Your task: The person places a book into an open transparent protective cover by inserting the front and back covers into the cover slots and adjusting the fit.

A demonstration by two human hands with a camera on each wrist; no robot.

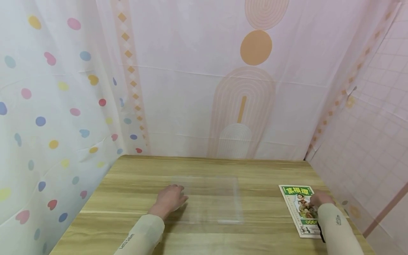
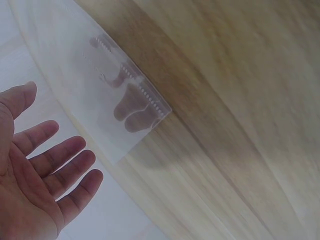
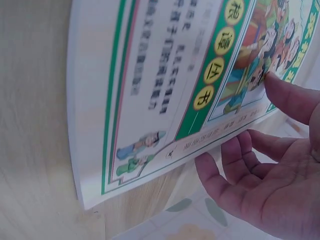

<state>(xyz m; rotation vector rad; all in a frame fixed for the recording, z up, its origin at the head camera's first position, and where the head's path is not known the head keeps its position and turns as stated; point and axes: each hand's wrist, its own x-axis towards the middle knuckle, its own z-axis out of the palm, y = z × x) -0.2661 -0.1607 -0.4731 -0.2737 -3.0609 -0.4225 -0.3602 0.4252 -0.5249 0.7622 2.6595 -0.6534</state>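
Pale cream long sleeves, lettered in dark print; left hand and right hand bare.
Beyond the right cuff, toward the elbow, sits small slanting right lettering; left of that cuff and lower, a narrow black strip edges the sleeve. Far left of it, the matching left sleeve carries similar left lettering.

White, green-bordered rectangular paper booklet in the right hand: “菜根”, “丛书”; cream fabric sleeve behind the left hand: “Let…”.
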